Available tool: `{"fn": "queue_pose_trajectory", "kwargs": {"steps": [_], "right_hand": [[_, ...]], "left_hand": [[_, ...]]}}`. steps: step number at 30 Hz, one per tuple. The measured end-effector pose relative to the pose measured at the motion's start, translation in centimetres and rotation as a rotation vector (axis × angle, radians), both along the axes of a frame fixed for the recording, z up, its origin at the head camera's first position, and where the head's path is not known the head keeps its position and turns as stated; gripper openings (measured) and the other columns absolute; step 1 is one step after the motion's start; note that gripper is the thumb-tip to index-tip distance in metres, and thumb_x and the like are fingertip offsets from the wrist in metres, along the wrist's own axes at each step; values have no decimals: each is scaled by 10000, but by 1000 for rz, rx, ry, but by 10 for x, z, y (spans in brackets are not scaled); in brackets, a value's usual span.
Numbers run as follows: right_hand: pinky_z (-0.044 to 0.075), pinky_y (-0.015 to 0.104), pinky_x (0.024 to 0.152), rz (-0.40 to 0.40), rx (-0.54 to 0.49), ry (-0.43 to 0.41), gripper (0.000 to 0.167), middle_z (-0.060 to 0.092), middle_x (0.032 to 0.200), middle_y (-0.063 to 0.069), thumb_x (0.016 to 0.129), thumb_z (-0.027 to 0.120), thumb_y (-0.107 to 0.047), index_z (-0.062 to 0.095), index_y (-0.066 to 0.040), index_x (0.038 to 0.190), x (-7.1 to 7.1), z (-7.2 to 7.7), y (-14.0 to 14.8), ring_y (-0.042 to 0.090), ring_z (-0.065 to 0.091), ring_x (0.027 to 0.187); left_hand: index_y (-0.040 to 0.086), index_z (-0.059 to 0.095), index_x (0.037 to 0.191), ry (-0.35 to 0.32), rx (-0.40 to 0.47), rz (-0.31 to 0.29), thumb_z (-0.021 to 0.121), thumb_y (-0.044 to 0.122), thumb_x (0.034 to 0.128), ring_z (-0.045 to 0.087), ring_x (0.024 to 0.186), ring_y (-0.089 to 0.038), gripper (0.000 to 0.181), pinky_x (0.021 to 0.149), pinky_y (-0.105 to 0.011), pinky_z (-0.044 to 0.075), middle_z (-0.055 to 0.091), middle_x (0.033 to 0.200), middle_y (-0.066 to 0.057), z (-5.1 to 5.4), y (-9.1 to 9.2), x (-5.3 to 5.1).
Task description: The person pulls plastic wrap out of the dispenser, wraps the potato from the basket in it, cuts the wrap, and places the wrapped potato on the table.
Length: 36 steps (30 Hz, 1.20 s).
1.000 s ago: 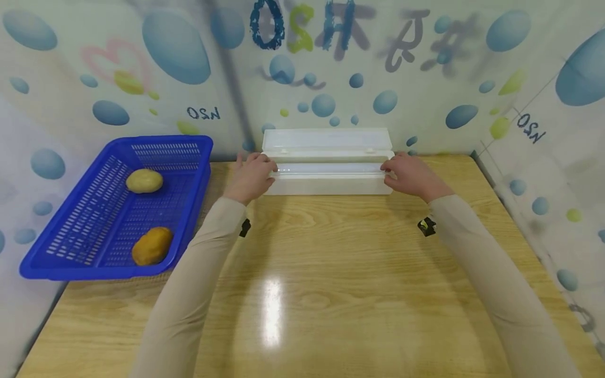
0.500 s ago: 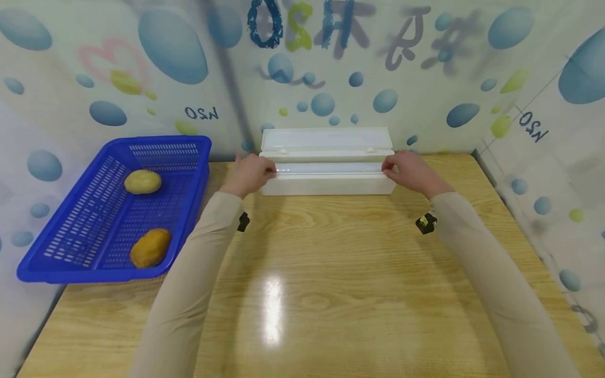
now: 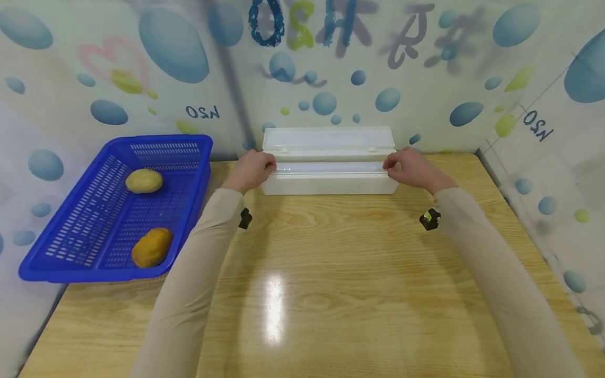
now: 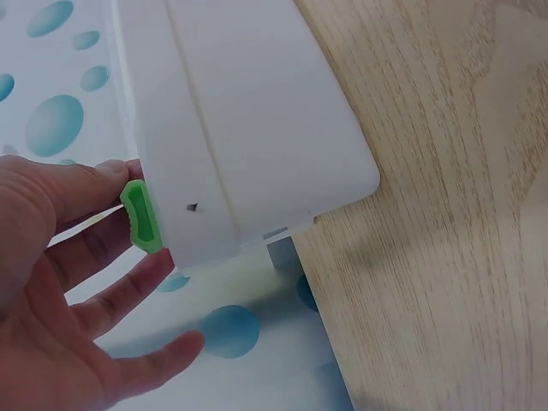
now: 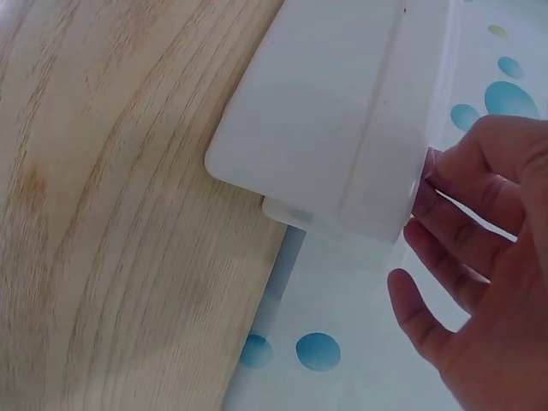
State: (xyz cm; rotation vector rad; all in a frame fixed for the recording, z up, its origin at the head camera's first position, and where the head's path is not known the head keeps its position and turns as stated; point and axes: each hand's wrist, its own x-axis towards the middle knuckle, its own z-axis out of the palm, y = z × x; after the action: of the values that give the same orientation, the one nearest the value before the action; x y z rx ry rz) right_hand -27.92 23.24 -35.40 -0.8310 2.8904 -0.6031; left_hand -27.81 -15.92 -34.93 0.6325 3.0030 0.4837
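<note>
A long white cling film dispenser box (image 3: 330,186) stands at the table's far edge, its lid (image 3: 328,138) raised against the wall. Smooth, shiny cling film (image 3: 331,167) stretches along its top opening. My left hand (image 3: 250,170) pinches the film at the left end, thumb against forefinger. A green slider piece (image 4: 143,218) pokes out at that end, close to the left fingers in the left wrist view. At the opposite end my right hand (image 3: 415,169) pinches the film's other corner, the remaining fingers loosely bent. The pinched film edges are mostly hidden by the fingers.
A blue plastic basket (image 3: 137,274) sits on the table's left side. It holds a pale potato (image 3: 144,181) and a lumpy orange-yellow item (image 3: 152,247). The patterned wall covering (image 3: 331,73) rises directly behind the box. The wooden table (image 3: 331,283) extends in front.
Both hands have tightened from loosely spread fingers at the box ends to a pinch on the film. They remain at the two ends; the box and basket stay in place.
</note>
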Motion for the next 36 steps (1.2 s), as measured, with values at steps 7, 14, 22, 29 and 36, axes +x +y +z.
{"fn": "queue_pose_trajectory", "kwargs": {"steps": [7, 14, 22, 29, 36], "right_hand": [[395, 510, 892, -22, 14, -43, 214, 652, 998, 205, 862, 526, -17, 650, 73, 1011, 0, 3, -1, 373, 513, 971], [443, 498, 860, -36, 0, -43, 161, 653, 992, 242, 916, 560, 2, 646, 102, 1008, -3, 3, -3, 370, 579, 944], [453, 484, 830, -2, 34, 29, 111, 660, 921, 194, 919, 573, 10, 655, 73, 960, -7, 0, -3, 341, 572, 871], [441, 477, 781, 1, -16, 61, 91, 599, 905, 198, 957, 489, 33, 564, 79, 980, -9, -4, 0, 331, 520, 798], [440, 503, 850, 2, 5, 63, 185, 586, 1001, 238, 980, 439, 30, 585, 97, 1070, -12, -2, 2, 375, 544, 904]], "left_hand": [[23, 664, 935, 1, -13, 10, 536, 112, 984, 505, 723, -261, 163, 696, -393, 431, 604, 803, -108, 1, 3, -1], [18, 649, 916, -8, -15, -24, 587, 92, 946, 559, 773, -274, 101, 732, -406, 461, 643, 850, -119, 0, 2, -5], [17, 657, 950, -14, -10, 19, 561, 69, 961, 558, 820, -294, 110, 761, -426, 458, 644, 905, -133, 1, 1, -8], [2, 658, 1025, -17, 13, 42, 560, 63, 971, 590, 896, -316, 128, 818, -459, 463, 660, 997, -162, 5, -1, -12], [-1, 657, 1025, -60, 15, 34, 564, 57, 968, 574, 920, -308, 124, 844, -451, 456, 651, 1001, -158, 15, 2, -18]]}}
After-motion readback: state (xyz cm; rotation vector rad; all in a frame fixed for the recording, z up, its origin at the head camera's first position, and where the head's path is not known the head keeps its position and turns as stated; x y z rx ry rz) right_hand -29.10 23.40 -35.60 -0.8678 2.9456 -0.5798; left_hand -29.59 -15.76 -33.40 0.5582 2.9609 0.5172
